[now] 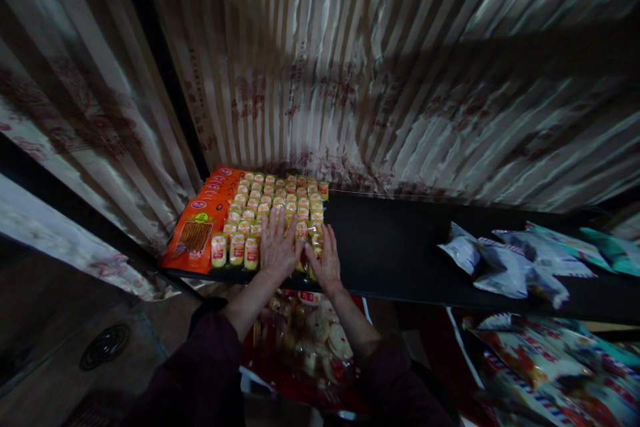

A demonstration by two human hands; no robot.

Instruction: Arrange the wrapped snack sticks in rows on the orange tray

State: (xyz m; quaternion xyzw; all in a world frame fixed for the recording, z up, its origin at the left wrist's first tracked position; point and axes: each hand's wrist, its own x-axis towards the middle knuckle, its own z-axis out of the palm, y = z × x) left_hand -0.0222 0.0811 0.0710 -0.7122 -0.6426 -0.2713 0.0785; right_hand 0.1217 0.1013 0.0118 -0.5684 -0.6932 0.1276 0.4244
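Rows of small yellow wrapped snack cakes (249, 205) stand packed together on a black shelf (385, 247). My left hand (279, 247) lies over the front rows with its fingers spread, touching the wrapped cakes. At the right side of the block, my right hand (326, 259) rests with fingers stretched out against the outer cakes. Both hands cover some of the cakes beneath them. To the left of the cakes, orange snack packets (200, 230) overlap in a row running back along the shelf end.
Silver and teal snack bags (505, 267) lie at the shelf's right. Below it are a red-edged container (300, 383) of round wrapped snacks and a pile of colourful packets (560, 360). A striped curtain (340, 80) hangs behind; a dark post (165, 67) stands at left.
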